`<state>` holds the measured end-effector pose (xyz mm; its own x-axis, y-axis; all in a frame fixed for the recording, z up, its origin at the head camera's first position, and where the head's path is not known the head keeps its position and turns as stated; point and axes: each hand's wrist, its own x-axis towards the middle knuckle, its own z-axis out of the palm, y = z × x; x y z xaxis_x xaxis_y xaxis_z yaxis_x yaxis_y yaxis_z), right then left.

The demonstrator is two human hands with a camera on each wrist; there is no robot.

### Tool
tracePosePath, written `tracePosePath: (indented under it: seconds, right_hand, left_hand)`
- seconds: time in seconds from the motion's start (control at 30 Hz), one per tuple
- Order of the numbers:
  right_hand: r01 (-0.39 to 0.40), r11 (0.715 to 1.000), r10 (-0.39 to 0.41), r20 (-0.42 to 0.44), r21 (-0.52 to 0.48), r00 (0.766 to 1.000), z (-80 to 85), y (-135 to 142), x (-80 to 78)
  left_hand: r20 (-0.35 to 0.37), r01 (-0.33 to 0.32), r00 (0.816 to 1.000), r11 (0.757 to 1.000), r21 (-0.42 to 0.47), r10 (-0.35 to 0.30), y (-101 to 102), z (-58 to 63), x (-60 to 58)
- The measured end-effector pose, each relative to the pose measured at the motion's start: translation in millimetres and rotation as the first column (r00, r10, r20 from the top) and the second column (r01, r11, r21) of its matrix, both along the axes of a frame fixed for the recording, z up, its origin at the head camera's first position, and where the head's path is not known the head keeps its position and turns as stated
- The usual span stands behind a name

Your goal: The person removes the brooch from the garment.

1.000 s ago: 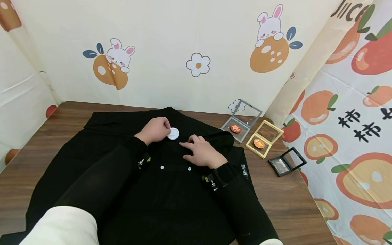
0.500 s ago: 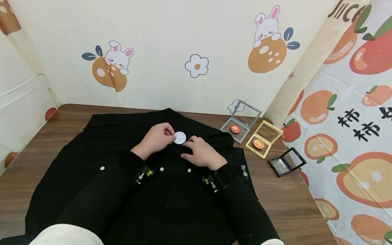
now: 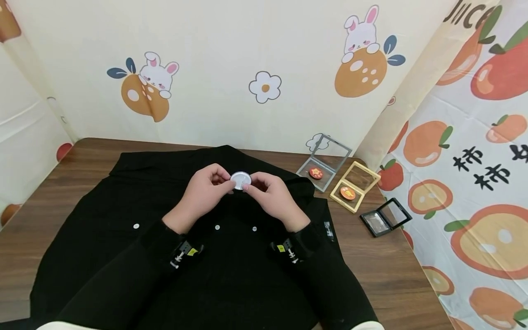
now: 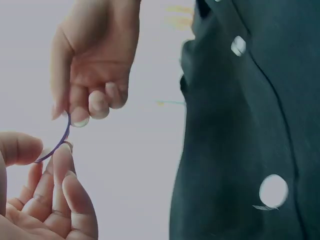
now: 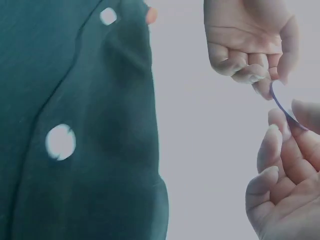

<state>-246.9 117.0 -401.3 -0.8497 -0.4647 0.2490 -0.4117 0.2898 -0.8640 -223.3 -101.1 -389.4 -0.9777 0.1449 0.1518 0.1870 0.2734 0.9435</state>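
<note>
A small round badge [image 3: 240, 180], its pale back facing up and silvery at the rim, is held over the black shirt [image 3: 243, 275]. My left hand [image 3: 205, 190] pinches its left edge between thumb and fingertips. From the other side, the right hand [image 3: 273, 195] pinches the right edge. Seen edge-on in the left wrist view, the badge [image 4: 62, 137] is a thin curved disc with a purple edge. The right wrist view has the same purple edge between both hands' fingertips. The badge's front is hidden. White buttons [image 3: 217, 227] dot the shirt below the hands.
On the wooden table [image 3: 387, 284] to the right stand three open hinged cases. The grey case [image 3: 330, 181] and the yellow case [image 3: 351, 207] each hold a round red or orange badge. Beside them is a black case [image 3: 376, 224]. Patterned cloth walls [image 3: 214, 123] enclose the table.
The left hand has carried the badge slightly right and tilted it. The right hand, earlier resting on the shirt with extended fingers, has moved up and now pinches the badge too.
</note>
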Motion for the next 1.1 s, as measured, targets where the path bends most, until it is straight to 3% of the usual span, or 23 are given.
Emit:
tracePosePath:
  seconds: [0.2, 0.47, 0.73, 1.1]
  right_hand:
    - [-0.09, 0.993, 0.094, 0.046, -0.081, 0.994, 21.1, 0.4, 11.6]
    - [-0.162, 0.986, 0.161, -0.022, -0.024, 0.987, 42.2, 2.5, 27.7]
    - [-0.188, 0.981, 0.192, -0.1, 0.053, 0.976, 51.5, 5.7, 38.2]
    - [-0.197, 0.978, 0.206, -0.136, 0.075, 0.969, 54.4, 4.3, 42.9]
  left_hand:
    - [-0.029, 0.032, 0.999, 0.999, -0.025, -0.033, -6.5, 23.0, 16.9]
    - [-0.072, 0.086, 0.993, 0.992, -0.092, -0.093, -14.7, 43.1, 35.7]
    - [-0.086, 0.139, 0.986, 0.988, -0.073, -0.145, -17.7, 43.4, 45.3]
    - [-0.116, 0.134, 0.984, 0.99, -0.038, -0.137, -13.2, 39.7, 52.2]
